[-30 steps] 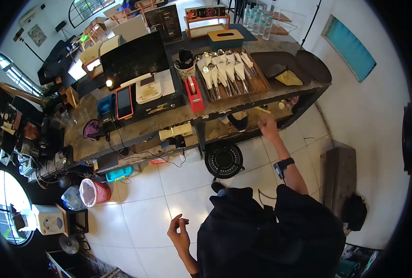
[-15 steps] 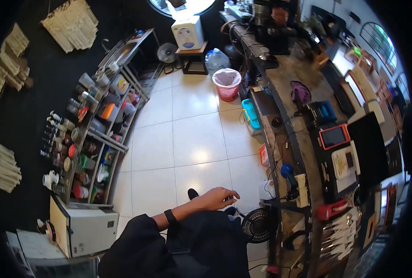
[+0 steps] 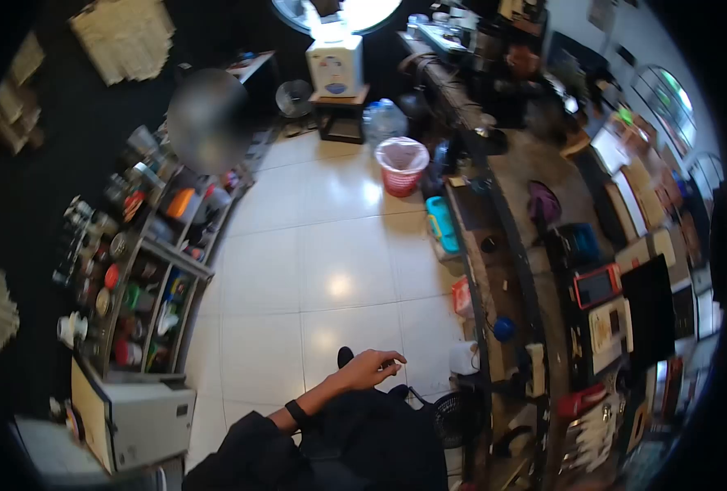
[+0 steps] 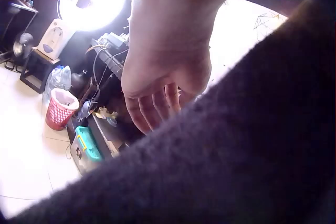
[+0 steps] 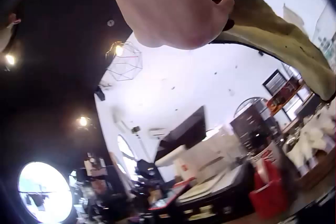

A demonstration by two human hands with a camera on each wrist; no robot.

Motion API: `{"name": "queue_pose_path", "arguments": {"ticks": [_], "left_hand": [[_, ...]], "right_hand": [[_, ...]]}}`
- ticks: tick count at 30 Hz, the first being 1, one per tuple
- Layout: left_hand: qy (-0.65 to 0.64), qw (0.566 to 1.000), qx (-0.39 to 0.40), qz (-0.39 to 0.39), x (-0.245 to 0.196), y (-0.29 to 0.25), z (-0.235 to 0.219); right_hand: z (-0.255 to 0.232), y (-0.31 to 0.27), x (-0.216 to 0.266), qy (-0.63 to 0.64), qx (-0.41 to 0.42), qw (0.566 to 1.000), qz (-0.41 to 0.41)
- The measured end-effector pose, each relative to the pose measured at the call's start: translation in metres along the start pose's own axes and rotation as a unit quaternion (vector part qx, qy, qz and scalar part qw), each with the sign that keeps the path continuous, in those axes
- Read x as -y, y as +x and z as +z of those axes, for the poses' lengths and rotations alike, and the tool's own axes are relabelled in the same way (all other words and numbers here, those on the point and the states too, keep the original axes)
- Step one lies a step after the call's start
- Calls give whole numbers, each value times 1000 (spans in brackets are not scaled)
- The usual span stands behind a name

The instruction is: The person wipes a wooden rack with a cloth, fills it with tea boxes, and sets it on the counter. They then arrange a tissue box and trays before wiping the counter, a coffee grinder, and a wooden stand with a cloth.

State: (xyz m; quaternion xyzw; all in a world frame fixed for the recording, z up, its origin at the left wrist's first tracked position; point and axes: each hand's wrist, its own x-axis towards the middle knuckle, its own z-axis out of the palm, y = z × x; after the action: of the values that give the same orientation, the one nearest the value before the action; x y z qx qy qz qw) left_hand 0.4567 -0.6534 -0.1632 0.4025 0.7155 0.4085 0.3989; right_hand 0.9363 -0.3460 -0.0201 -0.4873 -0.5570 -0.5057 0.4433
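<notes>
In the head view my left hand is held in front of my body, above the tiled floor, with fingers loosely bent and nothing in them. The left wrist view shows the same hand from the palm side, fingers hanging in a relaxed curl. My right hand is out of the head view. In its wrist view it grips the end of a yellowish cloth-like piece with a dark edge, which spreads away to the right. Most of the right fingers are hidden behind the hand.
A counter runs along the right, bearing a red tape dispenser and wrapped cutlery. Shelves of jars line the left. A red wastebasket and a black stool stand by the counter.
The view has swung left from the counter toward the aisle between shelves and counter, then shifted slightly. The right hand, earlier near the counter's lower shelf, has left the head view.
</notes>
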Motion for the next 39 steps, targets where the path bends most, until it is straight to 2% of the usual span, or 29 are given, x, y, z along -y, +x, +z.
{"name": "queue_pose_path", "arguments": {"ticks": [1, 3, 4, 5, 6, 7, 8, 9, 10, 13, 15, 17, 19, 21, 23, 24, 25, 27, 28, 29, 30, 31, 33, 35, 36, 37, 38, 39], "left_hand": [[0, 999, 32, 14, 3, -1, -6], [-72, 997, -30, -7, 9, 3, -24], [-73, 997, -34, -16, 7, 4, -37], [-65, 998, 2, -6, 9, 1, -49], [-70, 997, -30, 1, 13, 0, -65], [-77, 994, -72, 8, 19, 0, -80], [-70, 993, -92, 8, 24, 1, -92], [-66, 994, -88, 10, 27, 4, -105], [-75, 990, -117, 10, 30, 5, -116], [-88, 983, -163, -4, 34, 15, -146], [-85, 979, -183, -8, 40, 27, -163], [-73, 978, -197, -2, 40, 42, -178], [-79, 974, -214, 2, 39, 58, -189], [-70, 971, -227, -11, 38, 75, -200], [-70, 971, -223, -41, 37, 94, -209], [-61, 971, -228, -37, 34, 104, -214], [-56, 967, -245, -36, 31, 119, -224], [-51, 966, -242, -69, 23, 134, -230], [-63, 964, -250, -62, 17, 145, -235], [-67, 960, -264, -68, 11, 157, -238], [-62, 959, -272, -56, 5, 169, -244], [-57, 958, -278, -48, 0, 178, -249], [-77, 951, -289, -77, -10, 191, -256], [-95, 944, -302, -89, -11, 205, -266], [-97, 942, -307, -95, -8, 206, -268], [-99, 940, -309, -101, -5, 206, -270], [-100, 937, -315, -115, 0, 207, -273], [-105, 936, -316, -115, 7, 206, -276]], "right_hand": [[-3, 5, 31, 78, 65, 994, 28], [-25, 13, 81, 182, 157, 961, 140], [-35, 16, 112, 205, 178, 944, 186], [-44, 23, 146, 310, 172, 893, 277], [-52, 35, 192, 422, 155, 817, 360], [-65, 47, 230, 446, 194, 769, 415], [-58, 39, 245, 493, 206, 723, 438], [-56, 39, 272, 524, 198, 700, 443], [-57, 45, 300, 525, 216, 697, 438], [-49, 49, 362, 591, 332, 615, 404], [-35, 46, 406, 639, 373, 576, 348], [-11, 46, 445, 656, 399, 546, 335], [15, 52, 481, 680, 450, 492, 306], [56, 54, 516, 699, 443, 468, 310], [103, 62, 551, 690, 419, 521, 278], [124, 71, 570, 712, 403, 485, 310], [151, 81, 582, 684, 460, 465, 323], [198, 96, 621, 685, 424, 473, 358], [246, 80, 640, 711, 392, 456, 364], [301, 59, 648, 716, 449, 376, 379], [353, 40, 660, 714, 465, 323, 412], [384, 26, 673, 704, 484, 269, 444], [397, 23, 685, 635, 513, 367, 445], [488, -68, 673, 642, 487, 536, 252], [515, -99, 657, 526, 536, 645, 141], [504, -112, 648, 405, 544, 732, 61], [448, -80, 653, 295, 610, 733, 61], [444, -94, 650, 271, 628, 729, 9]]}}
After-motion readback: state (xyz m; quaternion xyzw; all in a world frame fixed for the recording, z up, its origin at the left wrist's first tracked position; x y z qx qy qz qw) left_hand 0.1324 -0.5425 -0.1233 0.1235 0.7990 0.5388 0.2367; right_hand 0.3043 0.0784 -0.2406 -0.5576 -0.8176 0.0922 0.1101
